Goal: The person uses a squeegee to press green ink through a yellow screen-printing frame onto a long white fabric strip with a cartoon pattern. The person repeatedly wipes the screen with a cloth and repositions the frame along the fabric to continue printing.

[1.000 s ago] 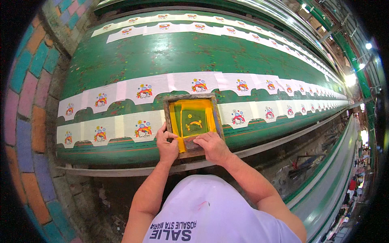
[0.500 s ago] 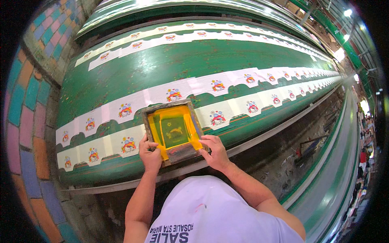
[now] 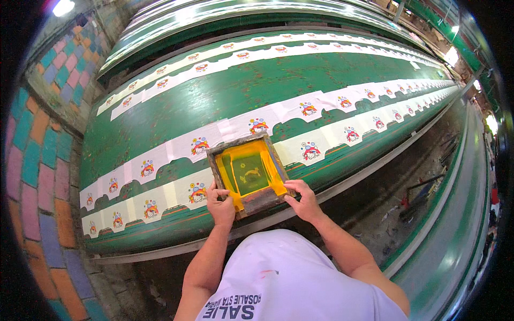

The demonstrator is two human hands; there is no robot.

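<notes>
Both my hands grip the near corners of a wooden-framed printing screen (image 3: 249,172), which has yellow mesh edged with yellow tape and a small design at its middle. My left hand (image 3: 220,207) is closed on the near left corner, thumb on top. At the near right corner, my right hand (image 3: 304,200) pinches the frame between thumb and fingers. The screen covers part of the nearest row of white fabric pieces (image 3: 174,202); whether it rests flat on them, I cannot tell. Colourful cartoon prints show on the pieces at either side.
A long green table (image 3: 126,142) carries several rows of printed white fabric pieces (image 3: 235,60). Its near edge (image 3: 160,254) runs just before my body. Another green table (image 3: 444,251) lies to the right. A wall of coloured blocks (image 3: 48,160) stands at the left.
The view has shifted, so the table and screen sit farther right in the picture. Against the fabric rows, the screen has barely moved, and both hands keep their hold on it.
</notes>
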